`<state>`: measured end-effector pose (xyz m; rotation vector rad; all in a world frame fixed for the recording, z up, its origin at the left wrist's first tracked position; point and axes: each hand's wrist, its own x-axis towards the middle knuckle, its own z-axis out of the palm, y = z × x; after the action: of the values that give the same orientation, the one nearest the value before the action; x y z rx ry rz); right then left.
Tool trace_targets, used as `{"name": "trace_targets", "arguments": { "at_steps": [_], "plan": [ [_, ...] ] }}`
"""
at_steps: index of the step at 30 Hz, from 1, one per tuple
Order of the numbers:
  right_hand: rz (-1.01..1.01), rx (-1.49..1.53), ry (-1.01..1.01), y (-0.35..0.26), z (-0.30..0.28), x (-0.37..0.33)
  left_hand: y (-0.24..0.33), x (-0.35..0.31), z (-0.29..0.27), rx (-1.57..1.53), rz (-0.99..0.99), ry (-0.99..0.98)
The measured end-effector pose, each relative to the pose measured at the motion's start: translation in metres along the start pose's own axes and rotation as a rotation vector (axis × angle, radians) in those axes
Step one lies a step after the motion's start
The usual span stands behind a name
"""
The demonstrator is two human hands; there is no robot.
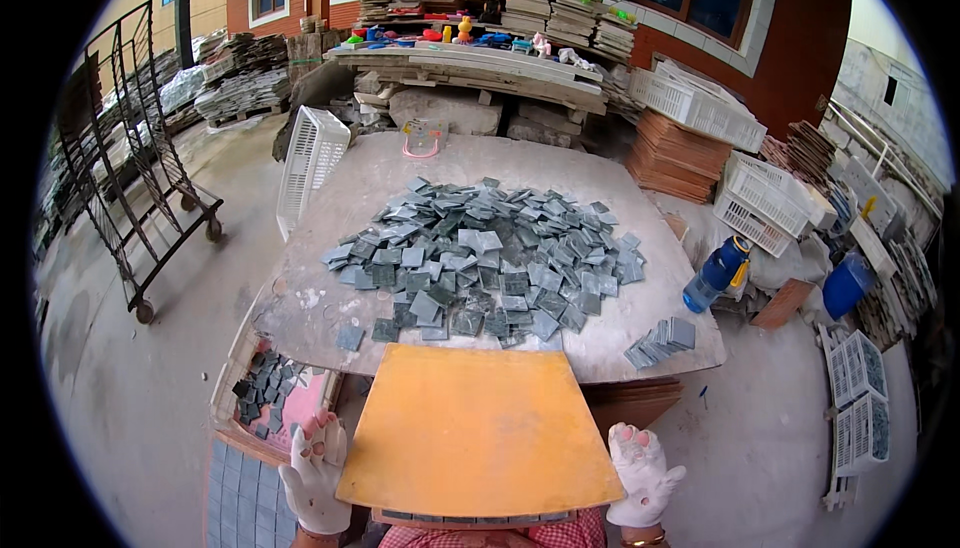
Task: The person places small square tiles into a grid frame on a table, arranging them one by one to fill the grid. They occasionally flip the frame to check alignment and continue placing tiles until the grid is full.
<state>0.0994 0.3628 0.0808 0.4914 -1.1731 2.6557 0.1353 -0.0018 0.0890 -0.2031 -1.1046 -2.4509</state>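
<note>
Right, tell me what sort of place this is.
It looks like an outdoor work yard for tile or stone: loose grey tiles heap a table, and stacked slabs stand outside a red building.

Tiles [480, 241] (heaped) block mid table [310, 268]; left side is passable.

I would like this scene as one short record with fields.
Board: orange-yellow, flat
Left hand: gloved, open, palm up, left of the board; contact unclear
Right hand: gloved, open, palm up, right of the board; contact unclear
Tile pile: loose grey squares on the table
Tile row: leaning, at table's near right corner
Bottle: blue, near the table's right edge
</note>
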Motion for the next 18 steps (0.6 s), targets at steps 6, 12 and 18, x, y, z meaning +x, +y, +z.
{"name": "trace_targets", "arguments": {
  "at_steps": [6, 12, 18],
  "plan": [
    [-0.495, -0.734, 0.100, 0.057, 0.012, 0.153, -0.059, 0.167, 0.032, 0.296, 0.255, -0.148],
    [0.193, -0.861, 0.099, 0.161, -0.064, 0.188, -0.204, 0.205, -0.121, 0.545, -0.071, -0.003],
    [0.136, -0.933, 0.253, 0.185, -0.092, 0.232, -0.199, 0.240, -0.060, 0.628, -0.140, 0.061]
  ]
}}
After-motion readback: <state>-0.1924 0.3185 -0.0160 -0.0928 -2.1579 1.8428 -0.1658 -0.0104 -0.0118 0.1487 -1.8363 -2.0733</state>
